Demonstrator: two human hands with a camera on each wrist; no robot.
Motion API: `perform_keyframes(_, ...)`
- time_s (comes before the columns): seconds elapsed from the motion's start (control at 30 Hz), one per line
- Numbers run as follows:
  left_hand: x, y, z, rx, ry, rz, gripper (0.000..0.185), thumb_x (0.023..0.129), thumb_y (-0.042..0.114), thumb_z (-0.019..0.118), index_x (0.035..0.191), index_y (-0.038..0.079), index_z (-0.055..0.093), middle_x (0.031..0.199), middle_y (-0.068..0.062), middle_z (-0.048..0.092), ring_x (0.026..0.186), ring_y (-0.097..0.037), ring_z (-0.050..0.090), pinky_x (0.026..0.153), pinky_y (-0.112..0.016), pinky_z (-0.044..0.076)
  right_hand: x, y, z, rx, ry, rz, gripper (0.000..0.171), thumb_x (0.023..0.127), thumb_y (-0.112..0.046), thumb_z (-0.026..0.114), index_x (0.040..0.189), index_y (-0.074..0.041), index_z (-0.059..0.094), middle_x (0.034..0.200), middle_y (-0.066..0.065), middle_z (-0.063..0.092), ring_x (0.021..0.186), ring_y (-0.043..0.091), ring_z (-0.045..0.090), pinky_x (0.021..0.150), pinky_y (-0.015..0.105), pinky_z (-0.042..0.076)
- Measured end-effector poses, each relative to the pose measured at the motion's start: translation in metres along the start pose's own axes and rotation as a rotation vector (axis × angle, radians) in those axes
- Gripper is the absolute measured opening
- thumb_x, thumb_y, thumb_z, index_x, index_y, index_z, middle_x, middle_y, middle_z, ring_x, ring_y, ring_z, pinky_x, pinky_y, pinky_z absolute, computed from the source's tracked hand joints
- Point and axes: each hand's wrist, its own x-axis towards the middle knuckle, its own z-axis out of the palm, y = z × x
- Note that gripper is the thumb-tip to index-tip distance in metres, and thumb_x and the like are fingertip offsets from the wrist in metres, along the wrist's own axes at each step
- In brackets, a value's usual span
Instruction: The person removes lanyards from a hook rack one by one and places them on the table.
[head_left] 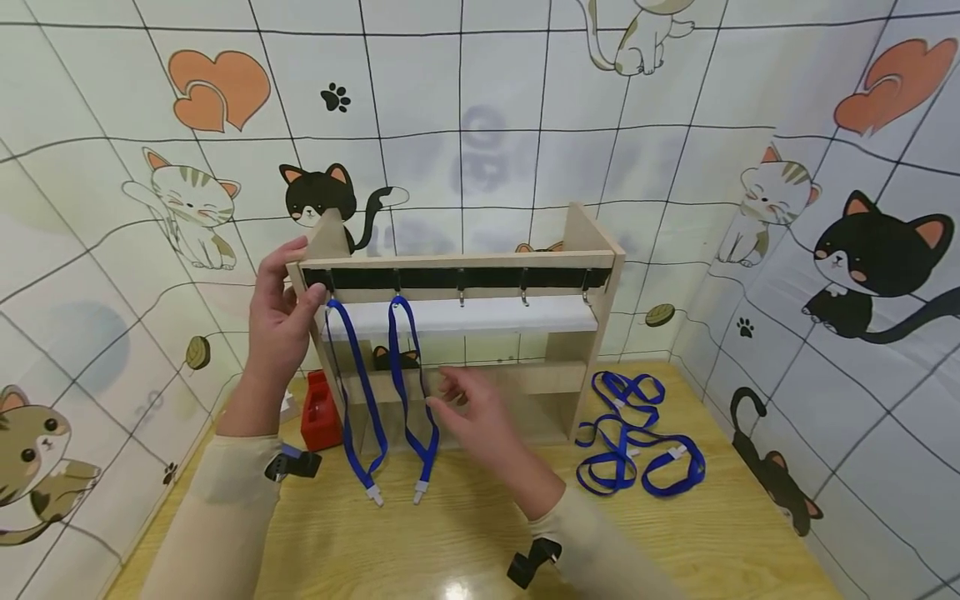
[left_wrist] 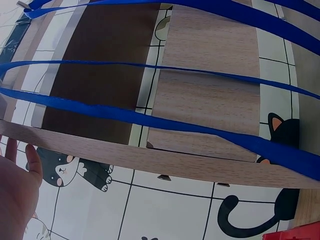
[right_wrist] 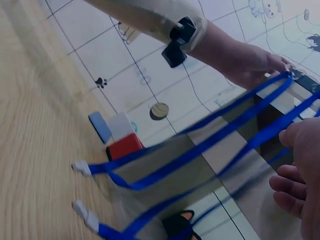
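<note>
A small wooden rack (head_left: 457,379) stands on the table, with a black strip (head_left: 427,278) of several metal hooks across its front. Two blue lanyards hang from the leftmost hooks: the outer lanyard (head_left: 362,367) and the inner lanyard (head_left: 428,454), white clips at their lower ends. My left hand (head_left: 281,312) grips the rack's upper left corner, thumb in front beside the first hook. Just right of the inner lanyard is my right hand (head_left: 480,417), fingers loosely bent and holding nothing. In the right wrist view its thumb (right_wrist: 295,137) is close to a strap; contact is unclear.
Several loose blue lanyards (head_left: 701,467) lie coiled on the table (head_left: 360,558) to the right of the rack. A red holder (head_left: 320,412) stands by the rack's left side. Three hooks (head_left: 525,298) on the right carry nothing. Cat-patterned sheeting surrounds the table.
</note>
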Motion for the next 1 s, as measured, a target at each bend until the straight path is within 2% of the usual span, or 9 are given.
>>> perform_keyframes(0.17, 0.001, 0.000, 0.001, 0.000, -0.002, -0.002, 0.051, 0.109, 0.005, 0.068, 0.156, 0.005, 0.049, 0.171, -0.003, 0.044, 0.155, -0.038, 0.038, 0.112, -0.033, 0.049, 0.008, -0.007, 0.030, 0.017, 0.083, 0.012, 0.038, 0.103, -0.013, 0.081, 0.137, 0.002, 0.072, 0.111, 0.012, 0.075, 0.101, 0.026, 0.073, 0.087, 0.044, 0.064)
perform_keyframes(0.3, 0.001, 0.000, 0.000, 0.013, -0.002, -0.009, 0.051, 0.109, 0.005, 0.067, 0.157, 0.006, 0.049, 0.171, -0.003, 0.044, 0.156, -0.038, 0.037, 0.111, -0.032, 0.051, 0.013, -0.010, 0.047, 0.010, 0.140, -0.014, 0.035, 0.102, -0.011, 0.081, 0.134, 0.003, 0.074, 0.109, 0.011, 0.076, 0.098, 0.024, 0.075, 0.085, 0.041, 0.064)
perform_keyframes(0.4, 0.000, -0.001, 0.000, 0.013, -0.003, -0.010, 0.051, 0.109, 0.005, 0.067, 0.157, 0.007, 0.049, 0.171, -0.003, 0.044, 0.155, -0.038, 0.038, 0.112, -0.032, 0.051, 0.016, -0.014, 0.054, 0.011, 0.152, -0.030, 0.028, 0.101, -0.010, 0.082, 0.127, 0.001, 0.077, 0.107, 0.009, 0.075, 0.096, 0.023, 0.075, 0.083, 0.038, 0.064)
perform_keyframes(0.67, 0.001, -0.002, 0.000, 0.004, -0.003, -0.007, 0.051, 0.109, 0.005, 0.067, 0.157, 0.008, 0.051, 0.171, -0.003, 0.044, 0.154, -0.035, 0.041, 0.114, -0.034, 0.050, 0.019, -0.018, 0.069, -0.015, 0.180, 0.003, 0.014, 0.100, -0.010, 0.084, 0.112, -0.006, 0.079, 0.101, 0.004, 0.073, 0.092, 0.021, 0.074, 0.072, 0.025, 0.058)
perform_keyframes(0.8, 0.001, -0.002, -0.001, -0.009, -0.003, -0.005, 0.051, 0.109, 0.004, 0.067, 0.156, 0.007, 0.051, 0.171, -0.004, 0.044, 0.154, -0.036, 0.041, 0.112, -0.032, 0.050, 0.020, -0.018, 0.076, -0.040, 0.195, -0.013, 0.011, 0.098, -0.009, 0.085, 0.105, -0.007, 0.077, 0.098, 0.004, 0.072, 0.090, 0.021, 0.073, 0.072, 0.023, 0.056)
perform_keyframes(1.0, 0.000, -0.002, -0.001, -0.010, 0.002, -0.011, 0.050, 0.109, 0.005, 0.068, 0.156, 0.007, 0.051, 0.171, -0.003, 0.044, 0.154, -0.037, 0.041, 0.111, -0.031, 0.051, 0.021, -0.014, 0.084, -0.041, 0.218, -0.022, 0.010, 0.099, -0.010, 0.085, 0.097, -0.008, 0.075, 0.097, 0.001, 0.072, 0.087, 0.012, 0.069, 0.070, 0.019, 0.055)
